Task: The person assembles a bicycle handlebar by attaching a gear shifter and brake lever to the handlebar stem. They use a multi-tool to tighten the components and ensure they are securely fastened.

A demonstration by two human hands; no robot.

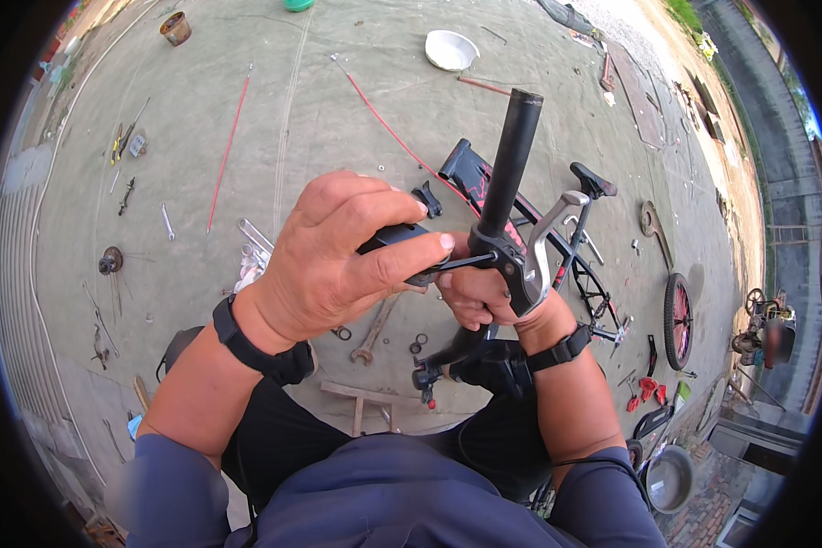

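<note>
A black bicycle handlebar [510, 160] rises upright at centre frame, its bare tube end pointing far. A silver brake lever [546, 245] is clamped to it near its lower part, angled right. A black-handled tool [402, 245] lies horizontal to the left, its thin shaft meeting the lever clamp.

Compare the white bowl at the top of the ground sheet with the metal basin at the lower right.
The white bowl is bright white and sits far off on the grey ground sheet; the metal basin is dull grey and lies close by the person's right elbow, off the sheet. The bowl looks smaller in the picture, the basin wider and deeper. Both are round, open side up, and look empty.
</note>
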